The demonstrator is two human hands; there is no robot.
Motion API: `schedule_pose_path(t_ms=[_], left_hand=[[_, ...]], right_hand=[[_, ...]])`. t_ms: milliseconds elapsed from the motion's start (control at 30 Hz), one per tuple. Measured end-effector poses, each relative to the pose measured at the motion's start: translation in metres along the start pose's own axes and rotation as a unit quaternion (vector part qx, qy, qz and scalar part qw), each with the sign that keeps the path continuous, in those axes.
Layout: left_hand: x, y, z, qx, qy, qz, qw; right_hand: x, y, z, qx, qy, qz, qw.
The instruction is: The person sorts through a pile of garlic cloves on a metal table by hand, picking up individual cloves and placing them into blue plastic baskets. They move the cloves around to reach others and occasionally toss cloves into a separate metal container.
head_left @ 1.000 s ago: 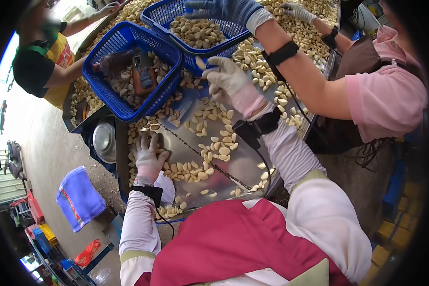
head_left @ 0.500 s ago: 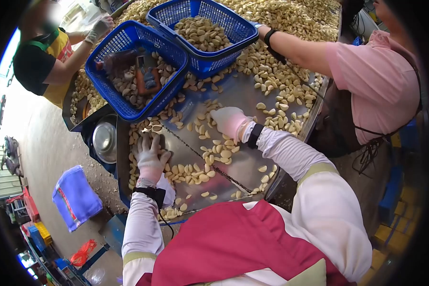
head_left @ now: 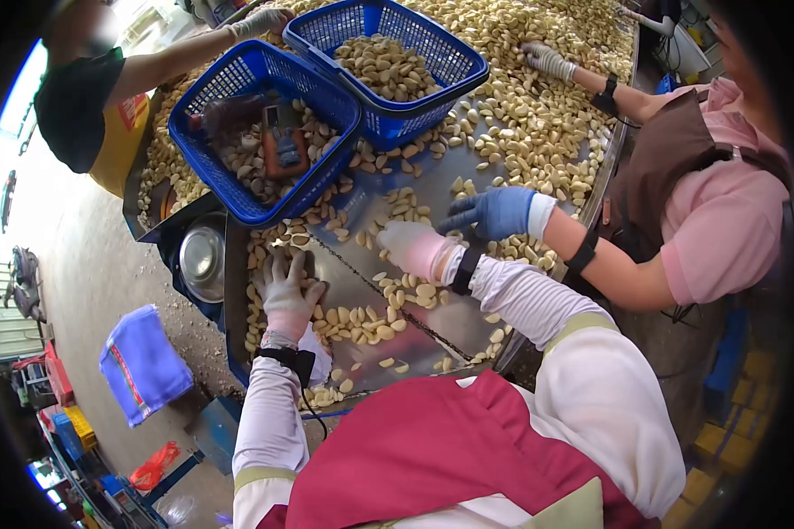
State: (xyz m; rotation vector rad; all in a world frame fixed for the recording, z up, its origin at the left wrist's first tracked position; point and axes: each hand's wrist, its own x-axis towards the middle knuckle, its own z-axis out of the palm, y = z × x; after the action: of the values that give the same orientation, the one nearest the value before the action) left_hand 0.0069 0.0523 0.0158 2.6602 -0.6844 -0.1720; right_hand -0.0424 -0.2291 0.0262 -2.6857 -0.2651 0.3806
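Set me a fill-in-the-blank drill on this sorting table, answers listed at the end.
Both baskets holding pale pieces are coloured ____. Of the two, the one containing the orange item stands on the picture's ____. The person's left hand is spread over a table surfaced in ____. The person's hand closest to the co-worker's gloved hand is the ____ one.

Missing words: blue; left; metal; right

We've got smooth, cream-coloured pieces (head_left: 359, 326), mostly oval or half-moon, loose at mixed angles on the metal bench (head_left: 342, 280). Some right beside our left hand (head_left: 288, 295) and right hand (head_left: 410, 247). Sparse near our side, some overlapping; heaped at the far side. More, tanner, in both blue baskets (head_left: 406, 130).
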Motion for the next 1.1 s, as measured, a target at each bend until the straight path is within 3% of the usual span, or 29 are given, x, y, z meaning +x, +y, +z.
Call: schedule_pose_path(t_ms=[33, 67, 100, 167, 233, 300, 433, 500, 533, 567, 633, 700, 767, 833, 867, 900, 933, 967, 1000, 1033, 1100], left_hand=[[0.000, 0.001, -0.002, -0.001, 0.001, -0.001, 1.000], [0.000, 0.002, -0.003, 0.014, -0.002, 0.002, 1.000], [0.000, 0.002, -0.004, 0.030, -0.003, 0.004, 1.000], [0.000, 0.000, 0.000, 0.029, 0.007, 0.003, 1.000], [-0.001, 0.000, 0.003, 0.034, 0.011, 0.009, 0.999], [0.002, 0.000, 0.002, 0.073, 0.012, 0.009, 0.997], [0.000, 0.002, -0.004, 0.065, 0.019, 0.012, 0.998], [0.001, 0.001, -0.002, 0.061, 0.016, 0.015, 0.998], [0.001, 0.001, -0.003, 0.068, 0.010, 0.014, 0.998], [0.005, 0.001, -0.003, 0.064, 0.014, 0.014, 0.998], [0.000, -0.001, 0.000, 0.065, 0.023, 0.013, 0.998], [0.000, 0.001, -0.002, 0.013, 0.023, 0.012, 1.000], [0.000, -0.001, 0.002, 0.025, 0.031, 0.015, 0.999], [0.003, -0.005, 0.002, 0.042, 0.029, 0.023, 0.998], [0.001, -0.006, 0.004, 0.057, 0.021, 0.019, 0.998], [0.000, -0.008, 0.005, 0.054, 0.017, 0.017, 0.998], [0.001, -0.009, 0.006, 0.049, 0.029, 0.022, 0.998], [0.001, -0.009, 0.008, 0.044, 0.041, 0.026, 0.998], [0.001, -0.007, 0.008, 0.047, 0.041, 0.024, 0.998], [0.001, -0.007, 0.008, 0.047, 0.038, 0.022, 0.998], [0.002, -0.006, 0.007, 0.048, 0.040, 0.034, 0.997]], right_hand=[[-0.001, 0.006, -0.004, -0.002, -0.001, -0.001, 1.000], [-0.003, 0.008, -0.020, 0.210, -0.037, 0.056, 0.975], [-0.002, 0.010, -0.030, 0.409, -0.070, 0.109, 0.903], [0.011, 0.002, -0.028, 0.460, -0.027, 0.093, 0.883], [0.025, -0.025, -0.020, 0.307, 0.027, 0.021, 0.951], [0.045, -0.050, 0.008, -0.020, 0.113, 0.042, 0.993], [0.057, -0.064, 0.017, -0.049, 0.094, 0.059, 0.993], [0.054, -0.059, -0.001, -0.064, 0.067, 0.038, 0.995], [0.054, -0.056, -0.013, -0.074, 0.103, -0.005, 0.992], [0.054, -0.052, -0.029, -0.083, 0.138, -0.049, 0.986], [0.042, -0.063, -0.099, -0.079, 0.353, -0.084, 0.929], [0.064, -0.030, -0.148, 0.058, 0.456, -0.152, 0.875], [0.067, -0.017, -0.176, -0.220, 0.585, -0.028, 0.780], [0.048, -0.016, -0.164, -0.156, 0.484, -0.018, 0.861], [0.038, -0.012, -0.142, -0.085, 0.409, -0.074, 0.906], [0.022, -0.017, -0.121, -0.069, 0.268, -0.062, 0.959], [0.010, -0.020, -0.102, -0.129, 0.080, -0.022, 0.988], [0.011, -0.014, -0.074, -0.084, -0.059, 0.024, 0.994], [-0.003, -0.009, -0.045, -0.126, -0.020, -0.013, 0.992], [-0.008, -0.002, -0.017, -0.141, -0.065, 0.010, 0.988], [-0.018, -0.013, -0.006, -0.126, -0.034, 0.016, 0.991]])
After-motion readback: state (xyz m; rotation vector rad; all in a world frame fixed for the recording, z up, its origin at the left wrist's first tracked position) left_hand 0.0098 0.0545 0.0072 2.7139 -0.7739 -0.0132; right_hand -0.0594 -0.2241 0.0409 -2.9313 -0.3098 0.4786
